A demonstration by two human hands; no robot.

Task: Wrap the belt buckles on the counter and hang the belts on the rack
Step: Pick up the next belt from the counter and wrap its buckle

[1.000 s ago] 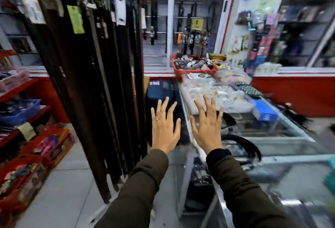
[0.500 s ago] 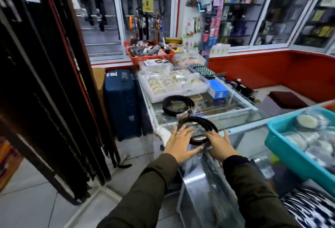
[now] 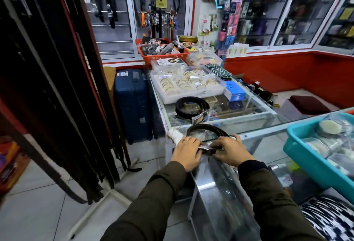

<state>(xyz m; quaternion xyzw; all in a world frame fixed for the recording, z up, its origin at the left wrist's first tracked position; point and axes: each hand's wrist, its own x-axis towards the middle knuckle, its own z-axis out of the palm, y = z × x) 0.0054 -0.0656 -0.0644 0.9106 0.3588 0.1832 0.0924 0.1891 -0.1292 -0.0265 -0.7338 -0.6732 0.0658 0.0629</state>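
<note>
A coiled black belt lies at the near corner of the glass counter. My left hand and my right hand both grip its buckle end, where clear plastic wrap shows between the fingers. A second coiled black belt with a tag rests farther back on the glass. The rack of hanging dark belts fills the left side of the view.
A blue suitcase stands on the floor between rack and counter. A clear box of bangles, a blue carton and a red basket sit on the far counter. A teal tub is at right.
My view swung from the belt rack to the counter. Both hands dropped from open in the air onto the near coiled belt and closed on its buckle end.
</note>
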